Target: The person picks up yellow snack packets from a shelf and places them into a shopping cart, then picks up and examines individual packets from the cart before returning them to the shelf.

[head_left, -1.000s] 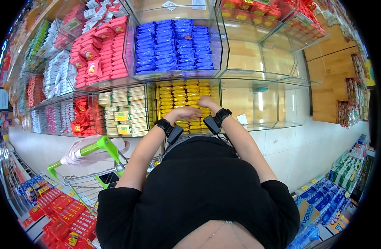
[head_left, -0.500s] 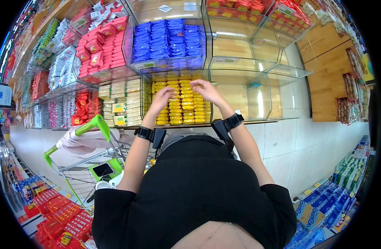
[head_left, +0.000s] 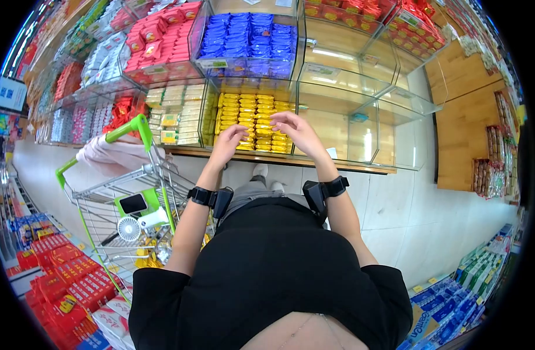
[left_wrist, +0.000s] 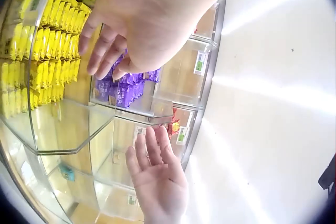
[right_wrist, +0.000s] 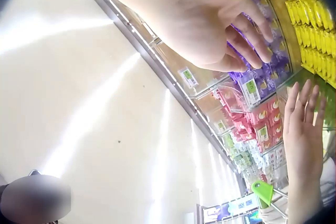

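Rows of yellow-wrapped packets (head_left: 247, 111) fill a clear bin in front of the person. Over its near part hover both hands, palms facing each other and apart. The left hand (head_left: 225, 144) has loosely bent fingers and holds nothing. To the right, the right hand (head_left: 299, 133) is relaxed too, with nothing in its grasp. Seen from the left wrist, the right hand (left_wrist: 160, 176) shows a bare palm with fingers extended. The right wrist view shows the left hand (right_wrist: 304, 134) likewise bare, close to the bin of yellow packets (right_wrist: 317, 29).
Behind stands a bin of blue packets (head_left: 244, 38), with pink packets (head_left: 156, 44) to its left. Cream packs (head_left: 186, 116) sit left of the yellow ones. A shopping cart (head_left: 119, 181) holding a phone (head_left: 133, 203) and small fan (head_left: 129, 228) is at the left.
Both hands have lifted from the yellow packets and drawn apart, and the right fingers have loosened. The bins sit higher in view, and more of the cart and the person's feet shows.
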The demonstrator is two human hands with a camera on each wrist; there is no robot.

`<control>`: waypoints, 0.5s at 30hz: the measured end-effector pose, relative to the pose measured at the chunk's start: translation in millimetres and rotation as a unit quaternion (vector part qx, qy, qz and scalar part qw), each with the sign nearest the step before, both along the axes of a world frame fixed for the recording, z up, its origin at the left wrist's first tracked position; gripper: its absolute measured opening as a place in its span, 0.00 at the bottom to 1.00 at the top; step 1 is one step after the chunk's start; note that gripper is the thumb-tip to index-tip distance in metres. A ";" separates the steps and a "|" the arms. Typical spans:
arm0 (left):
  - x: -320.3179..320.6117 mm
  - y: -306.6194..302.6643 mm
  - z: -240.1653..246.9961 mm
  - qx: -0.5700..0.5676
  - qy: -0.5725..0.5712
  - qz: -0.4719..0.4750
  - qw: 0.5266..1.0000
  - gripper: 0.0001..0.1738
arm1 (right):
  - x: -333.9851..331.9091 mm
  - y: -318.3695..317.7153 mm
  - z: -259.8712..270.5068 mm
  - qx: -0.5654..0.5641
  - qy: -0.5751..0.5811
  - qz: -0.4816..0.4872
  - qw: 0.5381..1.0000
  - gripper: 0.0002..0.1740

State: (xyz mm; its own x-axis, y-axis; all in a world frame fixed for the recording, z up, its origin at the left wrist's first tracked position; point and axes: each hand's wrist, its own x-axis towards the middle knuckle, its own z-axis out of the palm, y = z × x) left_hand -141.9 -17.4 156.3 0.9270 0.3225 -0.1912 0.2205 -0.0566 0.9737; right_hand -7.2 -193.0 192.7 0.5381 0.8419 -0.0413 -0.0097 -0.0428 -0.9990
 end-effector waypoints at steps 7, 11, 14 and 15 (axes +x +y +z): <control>-56.3 -22.9 2.5 -0.037 0.010 0.080 0.996 0.13 | -32.3 -3.1 1.8 -0.007 0.056 0.054 0.997 0.13; -90.2 -38.0 9.0 -0.037 -0.003 0.128 0.991 0.13 | -51.8 -0.7 -2.8 -0.012 0.026 0.114 0.993 0.14; -111.1 -50.3 17.1 -0.038 -0.010 0.176 0.984 0.12 | -70.6 1.1 -10.6 -0.013 0.071 0.160 0.985 0.14; -118.7 -54.2 19.2 -0.034 -0.014 0.185 0.982 0.12 | -76.8 1.0 -6.8 -0.028 0.055 0.176 0.982 0.14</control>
